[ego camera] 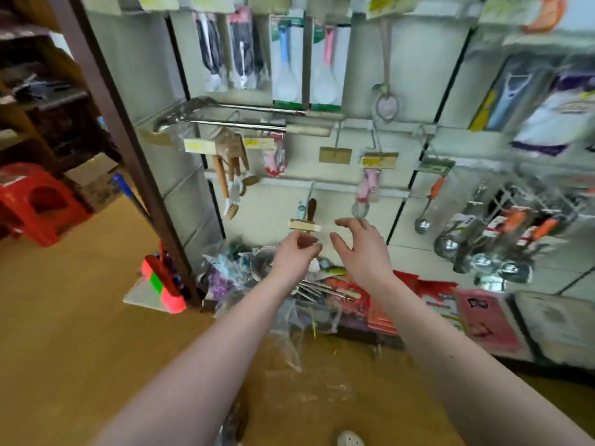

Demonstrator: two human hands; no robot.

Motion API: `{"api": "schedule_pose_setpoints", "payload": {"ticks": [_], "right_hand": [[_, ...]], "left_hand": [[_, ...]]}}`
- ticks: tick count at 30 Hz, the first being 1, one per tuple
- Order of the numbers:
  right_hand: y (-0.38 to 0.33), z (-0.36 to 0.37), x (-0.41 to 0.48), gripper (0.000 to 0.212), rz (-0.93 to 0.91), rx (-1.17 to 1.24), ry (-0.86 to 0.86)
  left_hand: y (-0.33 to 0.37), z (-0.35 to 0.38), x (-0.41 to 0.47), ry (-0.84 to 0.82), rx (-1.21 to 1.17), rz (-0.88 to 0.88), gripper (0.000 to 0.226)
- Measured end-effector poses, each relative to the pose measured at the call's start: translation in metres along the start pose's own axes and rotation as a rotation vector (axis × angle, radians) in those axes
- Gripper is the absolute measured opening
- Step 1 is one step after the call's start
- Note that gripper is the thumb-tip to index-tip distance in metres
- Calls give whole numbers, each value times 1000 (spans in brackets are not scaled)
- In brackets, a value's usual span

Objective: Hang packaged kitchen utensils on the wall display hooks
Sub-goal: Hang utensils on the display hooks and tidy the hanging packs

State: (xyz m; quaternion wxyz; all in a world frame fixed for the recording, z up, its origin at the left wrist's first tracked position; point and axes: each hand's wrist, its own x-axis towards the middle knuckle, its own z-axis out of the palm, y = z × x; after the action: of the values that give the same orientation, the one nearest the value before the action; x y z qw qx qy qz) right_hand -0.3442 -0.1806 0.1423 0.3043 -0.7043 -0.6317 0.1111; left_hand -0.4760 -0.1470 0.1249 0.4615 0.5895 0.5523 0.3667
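In wall packs [297, 43], white spoons [286, 85].

Two packaged white rice spoons [287, 82] hang at upper centre, two long steel ladles [238, 124] lie just below, and one red stool [38, 201] sits at left.

Left grip [296, 252]: fingers curled under, tips hidden by the knuckles; can't tell if they pinch anything. White bit [314, 266] just below it is too blurred to name. Hook tag [304, 225] above: text unreadable, same w/ price labels [197, 145]. Ladles [483, 249] & carded packs [528, 101] toward pic's right side smeared by motion blur, details lost. Floor pile [338, 304] at wall base partly hidden behind both forearms; contents unclear. Red stool [35, 201] cut by left edge, shoe [351, 440] by bottom edge, top-row labels [386, 3] by top edge.
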Motion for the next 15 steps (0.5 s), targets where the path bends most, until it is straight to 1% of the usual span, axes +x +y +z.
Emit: {"api": "schedule_pose_setpoints", "payload": {"ticks": [3,7,10,15], "right_hand": [[31,-33,-15,37,70,21,63],[85,-76,-31,37,142,42,130],[130,-109,-39,38,168,4,145],[215,-171,-49,37,219,-19,164]], "left_hand": [[21,42,-7,-97,-18,51,9],[46,109,-17,-199,-5,91,17],[63,161,-23,-239,-26,113,9],[95,254,-33,-288,-37,128,8]]}}
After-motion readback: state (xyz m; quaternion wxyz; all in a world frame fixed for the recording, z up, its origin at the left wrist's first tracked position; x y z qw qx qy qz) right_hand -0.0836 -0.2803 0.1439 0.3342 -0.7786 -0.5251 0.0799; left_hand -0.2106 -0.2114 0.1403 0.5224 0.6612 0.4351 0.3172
